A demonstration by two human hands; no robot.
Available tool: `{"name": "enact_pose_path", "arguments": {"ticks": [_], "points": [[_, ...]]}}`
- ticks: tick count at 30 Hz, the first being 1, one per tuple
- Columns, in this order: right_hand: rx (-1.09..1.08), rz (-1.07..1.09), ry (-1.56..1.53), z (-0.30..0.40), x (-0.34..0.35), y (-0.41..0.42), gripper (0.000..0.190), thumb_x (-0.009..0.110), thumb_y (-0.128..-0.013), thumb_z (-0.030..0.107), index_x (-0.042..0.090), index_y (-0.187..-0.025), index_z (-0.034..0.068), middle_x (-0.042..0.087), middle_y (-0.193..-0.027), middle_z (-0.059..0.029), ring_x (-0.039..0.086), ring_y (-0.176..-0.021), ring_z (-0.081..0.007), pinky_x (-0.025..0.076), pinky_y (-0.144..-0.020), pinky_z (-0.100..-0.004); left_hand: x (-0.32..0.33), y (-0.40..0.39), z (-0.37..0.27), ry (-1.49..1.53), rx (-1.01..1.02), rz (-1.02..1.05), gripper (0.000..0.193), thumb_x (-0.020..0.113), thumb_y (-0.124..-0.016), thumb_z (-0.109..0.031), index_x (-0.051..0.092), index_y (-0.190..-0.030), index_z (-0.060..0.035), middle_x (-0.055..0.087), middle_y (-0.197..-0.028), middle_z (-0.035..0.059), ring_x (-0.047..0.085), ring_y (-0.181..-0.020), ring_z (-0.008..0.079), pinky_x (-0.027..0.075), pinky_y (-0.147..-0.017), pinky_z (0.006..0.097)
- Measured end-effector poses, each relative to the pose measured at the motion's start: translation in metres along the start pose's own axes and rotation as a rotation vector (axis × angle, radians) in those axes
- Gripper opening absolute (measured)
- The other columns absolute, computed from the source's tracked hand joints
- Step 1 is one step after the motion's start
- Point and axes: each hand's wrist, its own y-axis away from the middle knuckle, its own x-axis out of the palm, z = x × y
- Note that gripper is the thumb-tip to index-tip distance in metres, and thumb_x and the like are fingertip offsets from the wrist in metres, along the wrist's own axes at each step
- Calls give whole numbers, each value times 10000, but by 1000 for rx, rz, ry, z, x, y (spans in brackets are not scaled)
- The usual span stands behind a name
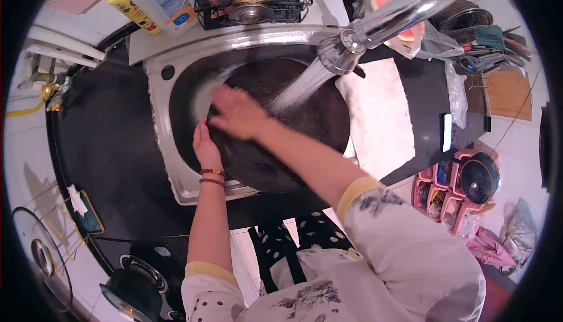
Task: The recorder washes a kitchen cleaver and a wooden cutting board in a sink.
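Note:
A large dark round wok or pan (pixel 319 133) fills most of the stainless steel sink (pixel 159 120). My left hand (pixel 207 146), with two beaded bracelets at its wrist, grips the pan's left rim. My right hand (pixel 237 113) crosses over the pan to that same rim, close above my left fingers. It is blurred, and whether anything is in it cannot be made out. Water runs from the chrome faucet (pixel 404 14) onto the pan's dark surface, right of my right hand.
A black wire basket (pixel 255 14) with a bristle brush stands behind the sink, beside a yellow bottle (pixel 127 3). On the right lie a white cloth (pixel 382 120) and a lit phone (pixel 447 132). A dark pot (pixel 132 298) stands at the lower left.

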Motion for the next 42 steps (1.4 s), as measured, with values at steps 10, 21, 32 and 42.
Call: {"name": "enact_pose_path", "arguments": {"ticks": [10,21,32,42], "points": [[128,36,30,-10,-79,111,498,541,-767,312,433,-1153,17,397,-1227,-180,340,-1178,-291,253,-982,-394,-26,66,-25,-353,93,-148,361,462,-833,-114,391,-1154,37,434,-1165,179,410,-1091,293,292,-939,335],[509,-41,412,-77,-38,51,688,400,-831,462,226,-1298,-13,212,-1352,-199,226,-1254,-286,188,-1017,-377,-27,41,-21,-273,155,-104,387,446,-814,-43,382,-1191,12,446,-1180,168,434,-1084,295,303,-940,340],[432,-100,418,-52,-48,90,582,471,-821,392,380,-1163,-70,367,-1218,-262,351,-1137,-384,271,-958,-430,-43,86,-37,-365,62,-182,463,389,-881,-223,288,-1240,51,329,-1272,210,334,-1169,321,245,-980,334],[-92,-78,102,65,23,-6,624,454,-817,405,300,-1253,-14,300,-1307,-195,280,-1224,-290,216,-1007,-396,-47,22,-3,20,-25,-187,547,241,-912,-384,400,-1185,62,413,-1228,192,364,-1164,273,246,-974,310]]}}
